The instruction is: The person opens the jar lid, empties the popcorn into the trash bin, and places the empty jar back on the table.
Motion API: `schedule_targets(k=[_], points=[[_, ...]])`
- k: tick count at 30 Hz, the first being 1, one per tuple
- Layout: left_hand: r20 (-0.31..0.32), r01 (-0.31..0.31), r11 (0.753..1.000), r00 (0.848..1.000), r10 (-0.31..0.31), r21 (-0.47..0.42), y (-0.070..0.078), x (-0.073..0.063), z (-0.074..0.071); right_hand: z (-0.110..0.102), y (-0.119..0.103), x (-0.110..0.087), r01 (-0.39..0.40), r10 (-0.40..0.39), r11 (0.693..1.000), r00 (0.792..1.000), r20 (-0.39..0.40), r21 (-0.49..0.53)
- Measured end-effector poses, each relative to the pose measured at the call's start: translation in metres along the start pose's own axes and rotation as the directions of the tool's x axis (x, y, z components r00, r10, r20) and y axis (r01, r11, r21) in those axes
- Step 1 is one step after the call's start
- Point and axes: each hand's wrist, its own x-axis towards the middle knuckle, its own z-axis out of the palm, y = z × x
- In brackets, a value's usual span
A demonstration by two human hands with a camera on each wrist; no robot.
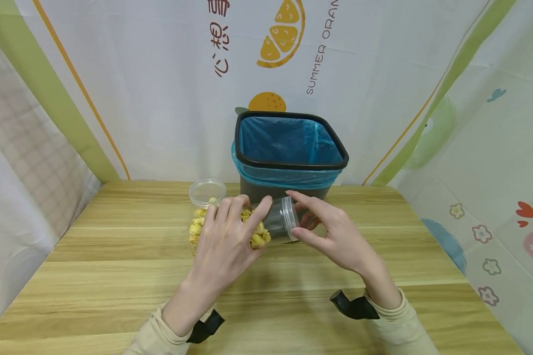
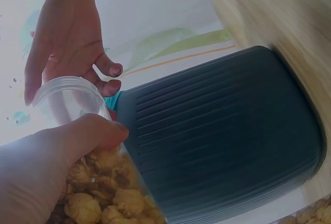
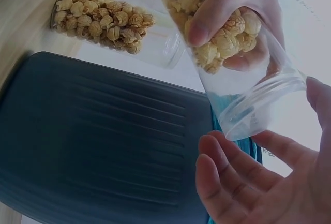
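My left hand grips a clear plastic jar of popcorn, its fingers and thumb wrapped round the body. The jar is tilted with its ridged, see-through end to the right; the popcorn lies towards the other end. At that ridged end is my right hand, thumb and index fingertip at opposite sides of the rim, the other fingers loosely bent below. Behind the left hand stands a second clear jar, partly filled with popcorn, its round top visible in the head view.
Just behind the hands, a dark bin with a black rim and blue liner stands at the back of the wooden table. Printed curtains hang behind and at the sides.
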Motion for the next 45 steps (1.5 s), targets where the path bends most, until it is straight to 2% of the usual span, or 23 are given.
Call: schedule_targets(k=[7,18,22,31,40,45], points=[[0.02,0.011,1.0,1.0,-0.011,-0.008,-0.0011,0.0001,0.0002,-0.0035,0.0008,-0.0007,0.06,-0.06,0.998,0.998,0.021,0.023],[0.008,0.006,1.0,1.0,-0.006,-0.016,-0.0014,0.0002,0.0018,-0.0078,0.0028,-0.0012,0.135,-0.135,0.991,0.99,0.026,0.006],[0.015,0.003,1.0,1.0,-0.003,-0.012,-0.0014,0.0006,0.0014,-0.0078,0.0021,-0.0018,0.119,-0.119,0.993,0.993,0.008,0.003],[0.032,-0.003,1.0,0.999,0.003,0.008,-0.0003,0.0002,-0.0012,-0.0028,-0.0002,-0.002,-0.033,0.033,0.999,0.998,-0.045,0.014],[0.023,-0.01,1.0,1.0,0.01,0.013,-0.0001,0.0011,-0.001,-0.002,-0.001,-0.002,-0.006,0.007,0.997,1.0,-0.016,0.072],[0.028,-0.003,1.0,1.0,0.003,0.012,-0.0009,0.0006,-0.0011,-0.0045,-0.0001,-0.001,0.047,-0.047,0.996,0.999,0.003,0.082]])
